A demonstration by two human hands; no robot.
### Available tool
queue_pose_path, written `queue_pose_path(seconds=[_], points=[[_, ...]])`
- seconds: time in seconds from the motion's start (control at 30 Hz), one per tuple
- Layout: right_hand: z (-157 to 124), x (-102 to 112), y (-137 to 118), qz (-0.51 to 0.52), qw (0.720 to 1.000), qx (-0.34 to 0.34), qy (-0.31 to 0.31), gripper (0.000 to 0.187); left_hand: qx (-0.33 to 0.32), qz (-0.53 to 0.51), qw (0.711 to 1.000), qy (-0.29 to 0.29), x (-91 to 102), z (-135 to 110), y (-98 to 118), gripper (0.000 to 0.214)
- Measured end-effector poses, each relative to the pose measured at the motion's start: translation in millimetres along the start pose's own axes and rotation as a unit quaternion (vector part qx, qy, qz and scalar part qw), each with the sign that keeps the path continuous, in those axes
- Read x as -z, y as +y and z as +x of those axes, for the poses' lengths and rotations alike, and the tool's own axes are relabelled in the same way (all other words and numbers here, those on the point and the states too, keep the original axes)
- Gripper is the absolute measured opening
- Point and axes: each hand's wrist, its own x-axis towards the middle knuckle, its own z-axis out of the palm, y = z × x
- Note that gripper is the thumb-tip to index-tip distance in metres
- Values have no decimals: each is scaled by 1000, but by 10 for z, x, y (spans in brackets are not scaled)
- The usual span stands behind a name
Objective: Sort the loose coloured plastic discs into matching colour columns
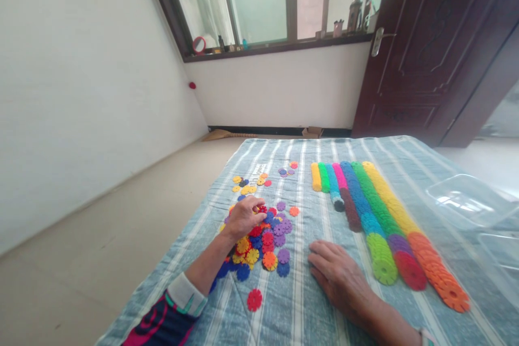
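A loose heap of notched plastic snowflake discs (252,255) in red, yellow, blue, purple and orange lies on the striped bedcover. Over its upper part is my left hand (244,217), thumb and fingers curled in toward each other. Red discs show by the fingertips; whether one is between them I cannot make out. My right hand (338,275) rests palm down on the cover, fingers stretched out, right of the heap and holding nothing. Beyond it, discs sorted by colour lie in long overlapping rows, among them a yellow row (389,194) and an orange row (440,270).
A single red disc (254,300) lies nearest me. Small groups of discs (245,189) are scattered past the heap. Clear plastic boxes (470,200) stand at the right. The striped bedcover (302,303) drops off at the left toward the floor (101,238).
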Motion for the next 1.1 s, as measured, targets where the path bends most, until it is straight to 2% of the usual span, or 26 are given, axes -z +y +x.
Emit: queue_pose_path(seconds=[0.23, 0.4, 0.5, 0.7, 0.8, 1.1], points=[[13, 19, -7, -1, 1000, 0, -3, 14, 7, 109, 994, -11, -123, 200, 139, 22], [19, 21, -14, 5, 1000, -4, -7, 13, 25, 82, 995, -56, -111, 169, 119, 24], [24, 21, -20, 9, 1000, -8, -8, 12, 10, 57, 995, -77, -90, 114, 108, 24], [22, 19, -16, 10, 1000, -11, -4, 12, 13, 51, 998, -31, -26, 187, 121, 24], [18, 18, -8, 9, 1000, -8, -1, 12, 23, 65, 997, -28, -29, 268, 114, 22], [23, 28, -15, 6, 1000, -9, -3, 12, -6, 106, 985, -134, -104, 383, 116, 15]])
